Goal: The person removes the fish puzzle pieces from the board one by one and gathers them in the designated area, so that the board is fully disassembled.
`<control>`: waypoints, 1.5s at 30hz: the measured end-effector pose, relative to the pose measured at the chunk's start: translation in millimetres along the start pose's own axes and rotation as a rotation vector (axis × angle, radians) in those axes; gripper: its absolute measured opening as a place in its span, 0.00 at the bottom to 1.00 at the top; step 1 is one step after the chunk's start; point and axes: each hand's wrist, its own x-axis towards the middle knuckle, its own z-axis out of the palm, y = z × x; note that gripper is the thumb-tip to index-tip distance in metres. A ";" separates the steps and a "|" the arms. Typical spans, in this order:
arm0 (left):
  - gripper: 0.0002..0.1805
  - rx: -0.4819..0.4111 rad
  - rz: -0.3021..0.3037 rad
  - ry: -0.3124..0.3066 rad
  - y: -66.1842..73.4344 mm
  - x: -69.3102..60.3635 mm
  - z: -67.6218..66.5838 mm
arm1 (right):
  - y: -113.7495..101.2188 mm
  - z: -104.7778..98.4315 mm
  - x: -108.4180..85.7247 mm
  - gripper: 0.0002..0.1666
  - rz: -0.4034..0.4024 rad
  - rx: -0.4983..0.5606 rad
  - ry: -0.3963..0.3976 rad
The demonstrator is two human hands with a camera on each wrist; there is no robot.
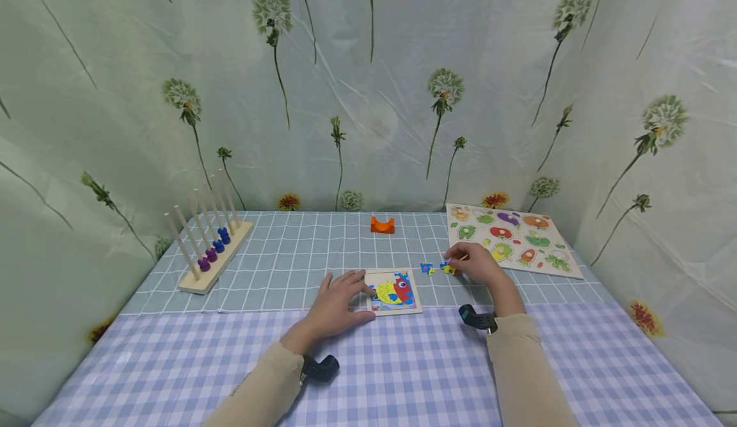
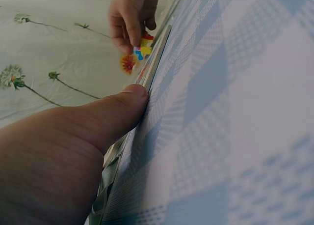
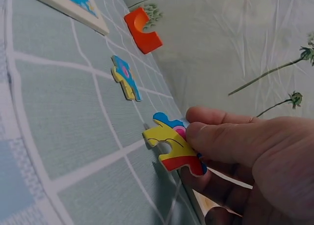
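Observation:
A wooden-framed fish puzzle (image 1: 418,308) lies on the grey cloth, showing a yellow body and red head. My left hand (image 1: 336,305) rests at its left side, fingers spread and fairly straight; the thumb (image 2: 125,109) touches the near edge in the left wrist view. To the right, my right hand (image 1: 478,264) pinches a yellow, blue and red puzzle piece (image 3: 171,144) between thumb and fingers, tilted just above the cloth. Another blue and yellow puzzle piece (image 3: 126,78) lies flat between that hand and the frame.
An orange arch-shaped block (image 1: 382,225) sits at the back. Back right lies a vegetable peg board (image 1: 549,267), partly behind my right hand. On the left stands a wooden rack (image 1: 215,273) with upright pegs and purple and blue beads. A curtain (image 1: 374,94) hangs behind.

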 end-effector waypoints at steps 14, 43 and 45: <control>0.19 -0.007 -0.008 -0.007 0.4 0.6 -0.4 | 8.5 6.6 3.1 0.05 0.027 -0.052 0.034; 0.20 0.008 -0.010 -0.015 -0.3 0.3 0.9 | -34.3 15.4 2.8 0.12 -0.114 -0.051 -0.019; 0.20 0.010 -0.011 -0.014 -0.2 0.2 1.0 | -38.2 18.4 3.4 0.12 -0.129 -0.059 -0.041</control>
